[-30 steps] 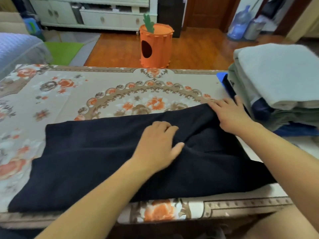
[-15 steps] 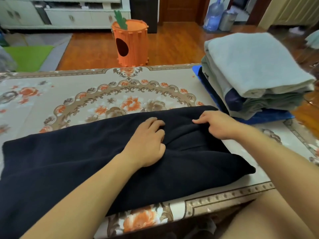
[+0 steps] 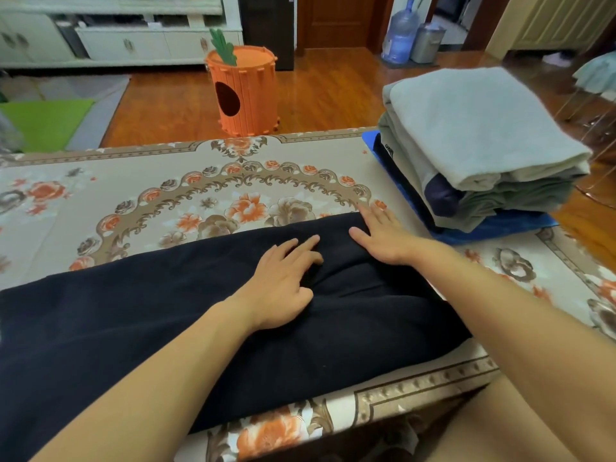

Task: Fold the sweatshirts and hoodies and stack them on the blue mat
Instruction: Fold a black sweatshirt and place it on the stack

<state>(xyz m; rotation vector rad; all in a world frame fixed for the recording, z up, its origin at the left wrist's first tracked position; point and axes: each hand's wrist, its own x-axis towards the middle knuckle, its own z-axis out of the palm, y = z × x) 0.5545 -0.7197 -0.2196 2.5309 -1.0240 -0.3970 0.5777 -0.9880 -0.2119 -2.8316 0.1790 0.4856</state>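
A dark navy sweatshirt [image 3: 133,321] lies folded into a long band across the near side of the table. My left hand [image 3: 283,281] rests on its middle with the fingers spread and slightly bent. My right hand [image 3: 380,235] presses flat on the garment's far right corner, fingers straight. At the right stands a stack of folded grey and green sweatshirts [image 3: 476,141] on the blue mat [image 3: 500,228].
The table wears a floral cloth [image 3: 200,188] in beige and orange. Beyond it on the wooden floor stands an orange carrot-shaped bin [image 3: 246,91]. A water bottle [image 3: 398,31] and a metal bin [image 3: 428,43] stand by the far door.
My right hand has opened from curled fingers to a flat palm at the garment's far right corner. My left hand's fingers have spread out. The view has shifted left.
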